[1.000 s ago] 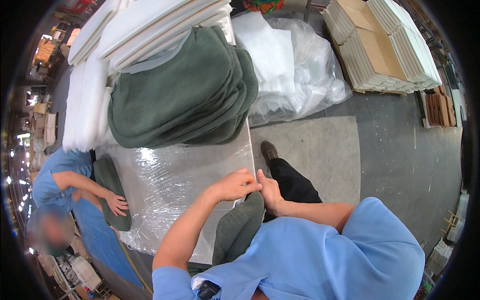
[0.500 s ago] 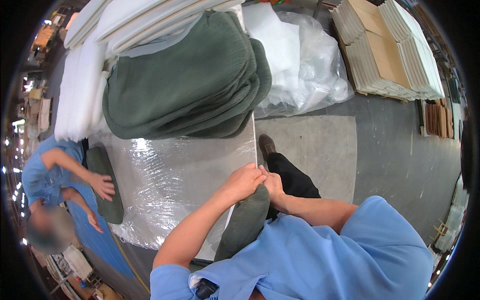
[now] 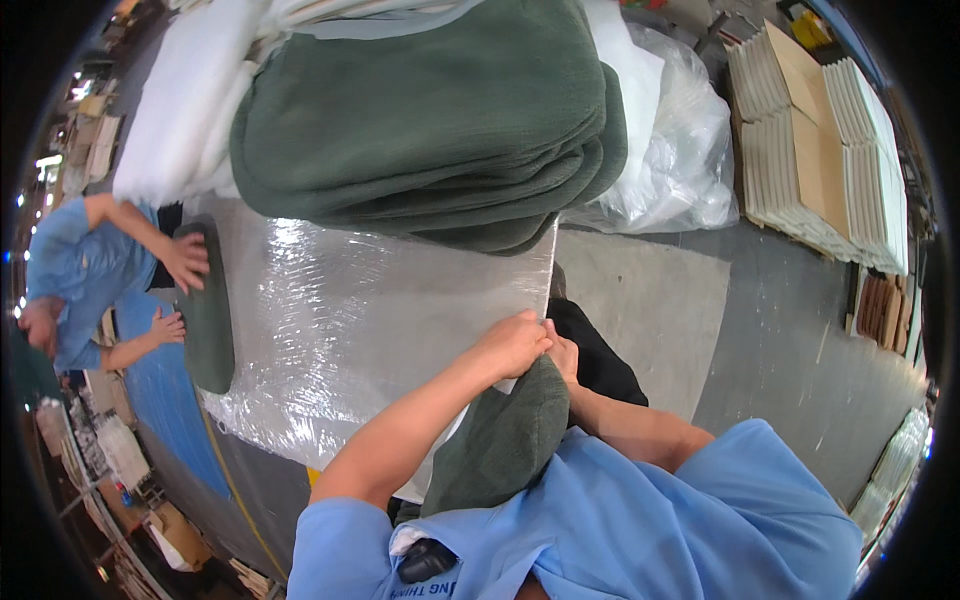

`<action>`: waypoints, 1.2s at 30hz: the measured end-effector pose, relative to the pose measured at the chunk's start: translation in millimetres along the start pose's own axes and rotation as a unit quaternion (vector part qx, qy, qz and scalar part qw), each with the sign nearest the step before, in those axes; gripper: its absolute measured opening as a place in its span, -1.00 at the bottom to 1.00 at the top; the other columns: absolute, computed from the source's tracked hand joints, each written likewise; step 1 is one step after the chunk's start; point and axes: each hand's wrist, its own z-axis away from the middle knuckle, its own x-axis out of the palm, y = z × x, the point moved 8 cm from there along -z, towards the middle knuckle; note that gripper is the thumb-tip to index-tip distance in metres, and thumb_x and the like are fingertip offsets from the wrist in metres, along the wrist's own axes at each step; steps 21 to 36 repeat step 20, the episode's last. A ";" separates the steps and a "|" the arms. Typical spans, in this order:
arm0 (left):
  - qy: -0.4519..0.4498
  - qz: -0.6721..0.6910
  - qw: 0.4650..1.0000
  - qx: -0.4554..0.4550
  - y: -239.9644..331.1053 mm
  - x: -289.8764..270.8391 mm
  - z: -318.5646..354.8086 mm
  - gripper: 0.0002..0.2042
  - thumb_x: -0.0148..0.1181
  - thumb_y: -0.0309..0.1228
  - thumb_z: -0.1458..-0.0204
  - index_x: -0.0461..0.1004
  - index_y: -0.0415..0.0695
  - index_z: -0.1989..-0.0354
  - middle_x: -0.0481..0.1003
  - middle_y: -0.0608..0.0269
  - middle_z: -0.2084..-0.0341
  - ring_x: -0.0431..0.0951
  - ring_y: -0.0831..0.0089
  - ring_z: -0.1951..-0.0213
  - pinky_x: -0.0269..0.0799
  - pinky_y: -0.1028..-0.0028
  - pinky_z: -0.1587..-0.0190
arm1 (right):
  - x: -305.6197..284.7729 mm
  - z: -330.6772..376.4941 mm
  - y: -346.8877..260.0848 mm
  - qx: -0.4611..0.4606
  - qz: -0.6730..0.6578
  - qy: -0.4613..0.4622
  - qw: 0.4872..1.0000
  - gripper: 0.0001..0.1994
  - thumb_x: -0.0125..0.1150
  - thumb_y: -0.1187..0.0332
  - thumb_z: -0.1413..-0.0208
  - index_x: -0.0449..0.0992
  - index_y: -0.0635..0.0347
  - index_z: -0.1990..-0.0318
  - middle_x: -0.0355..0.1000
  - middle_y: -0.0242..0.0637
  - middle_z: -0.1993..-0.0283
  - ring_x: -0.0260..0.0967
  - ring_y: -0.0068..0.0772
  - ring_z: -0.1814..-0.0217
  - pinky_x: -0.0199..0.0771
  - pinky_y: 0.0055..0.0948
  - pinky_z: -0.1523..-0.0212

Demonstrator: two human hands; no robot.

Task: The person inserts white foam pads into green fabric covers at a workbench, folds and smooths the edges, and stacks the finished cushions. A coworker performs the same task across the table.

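Observation:
My left hand (image 3: 513, 343) and my right hand (image 3: 564, 353) meet at the near edge of a table wrapped in shiny clear film (image 3: 350, 310). Both grip the top end of a dark green fabric piece (image 3: 500, 440) that hangs down from the table edge against my body. A tall stack of the same green fabric pieces (image 3: 440, 120) lies at the far side of the table.
A co-worker in blue at the left presses both hands (image 3: 185, 262) on another green piece (image 3: 205, 310). White foam sheets (image 3: 180, 110) lie at the back left. Clear plastic bags (image 3: 680, 150) and stacked flat cardboard (image 3: 810, 140) sit on the floor right.
The view has moved closer to the table. My hands stayed together at the table edge on the green piece. The co-worker's hands shifted along their green piece.

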 end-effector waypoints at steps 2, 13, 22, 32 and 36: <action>0.022 -0.005 1.000 0.016 0.0 2.3 -2.6 -0.68 0.16 -0.18 -0.31 0.66 -0.19 0.26 0.50 -0.04 0.17 0.56 -0.06 0.11 0.46 0.04 0.02 | -2.7 10.2 1.3 0.015 -0.043 0.020 0.999 -0.31 -0.02 -0.19 -0.46 0.68 0.38 0.31 0.64 -0.19 0.35 0.51 -0.39 0.31 0.50 -0.21 0.20; 0.183 0.194 0.963 -0.049 -39.4 10.6 55.7 -0.61 0.21 -0.10 -0.26 0.56 -0.24 0.40 0.55 -0.04 0.36 0.57 0.06 0.23 0.46 0.16 0.13 | 3.3 7.0 5.1 0.002 -0.142 -0.041 0.989 -0.31 -0.04 -0.18 -0.46 0.63 0.38 0.36 0.60 -0.17 0.38 0.50 -0.33 0.36 0.53 -0.19 0.24; 0.157 0.303 0.907 -0.247 -60.6 58.4 184.5 -0.43 0.24 0.21 -0.15 0.69 -0.12 0.09 0.58 -0.27 -0.06 0.64 0.12 0.00 0.51 0.17 0.00 | 23.5 38.8 -3.1 0.060 -0.208 -0.189 0.958 -0.27 0.01 -0.28 -0.39 0.57 0.42 0.06 0.61 0.04 0.18 0.62 -0.01 0.12 0.68 0.03 0.04; 0.157 0.303 0.907 -0.247 -60.6 58.4 184.5 -0.43 0.24 0.21 -0.15 0.69 -0.12 0.09 0.58 -0.27 -0.06 0.64 0.12 0.00 0.51 0.17 0.00 | 23.5 38.8 -3.1 0.060 -0.208 -0.189 0.958 -0.27 0.01 -0.28 -0.39 0.57 0.42 0.06 0.61 0.04 0.18 0.62 -0.01 0.12 0.68 0.03 0.04; 0.157 0.303 0.907 -0.247 -60.6 58.4 184.5 -0.43 0.24 0.21 -0.15 0.69 -0.12 0.09 0.58 -0.27 -0.06 0.64 0.12 0.00 0.51 0.17 0.00 | 23.5 38.8 -3.1 0.060 -0.208 -0.189 0.958 -0.27 0.01 -0.28 -0.39 0.57 0.42 0.06 0.61 0.04 0.18 0.62 -0.01 0.12 0.68 0.03 0.04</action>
